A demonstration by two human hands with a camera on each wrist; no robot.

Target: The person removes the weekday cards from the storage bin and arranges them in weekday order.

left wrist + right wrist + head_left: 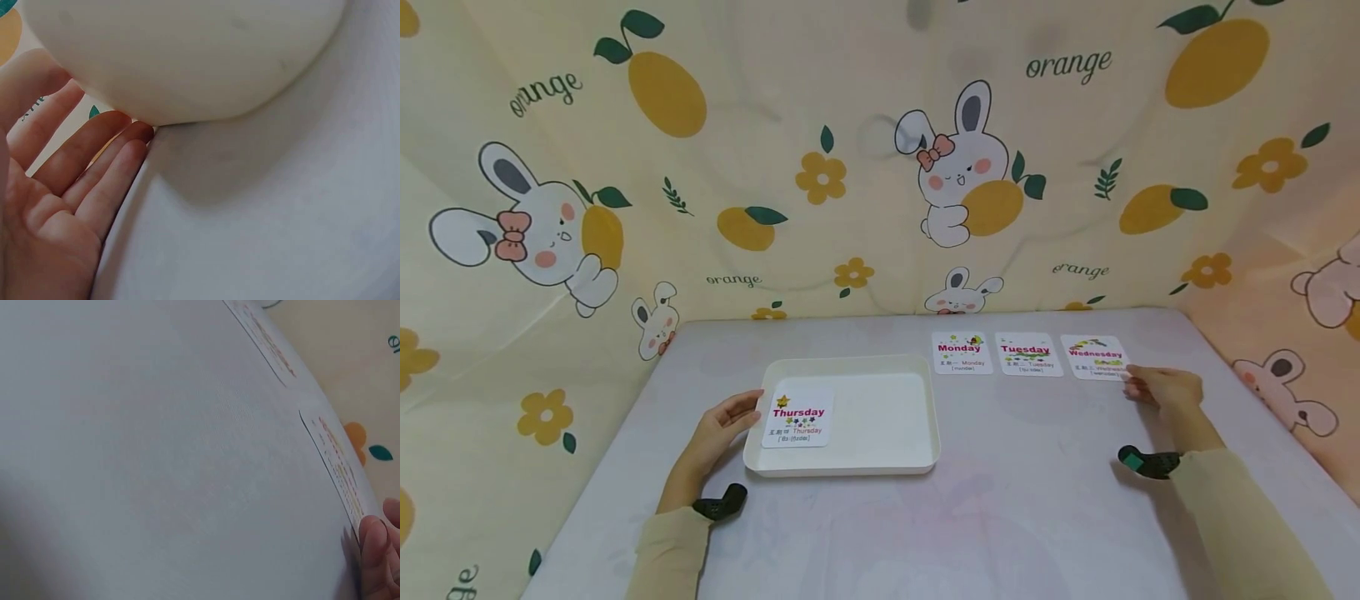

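Observation:
My right hand [1172,393] is at the right edge of the Wednesday card [1095,357], pinching it between thumb and fingers. In the right wrist view, the thumb and fingertips [373,540] show at the card's near end. My left hand [721,429] rests its relaxed fingers against the left rim of a white tray [883,425]. From the left wrist camera, the fingertips [132,152] meet the tray's outer wall [187,81]. Inside the tray, on its left side, lies the Thursday card [797,418], face up.
To the left of the Wednesday card, the Tuesday card [1028,355] and the Monday card [962,353] lie in the same row near the table's back edge. A pale cloth covers the table [1015,517]. Curtains [850,83] printed with rabbits and oranges enclose the back and sides.

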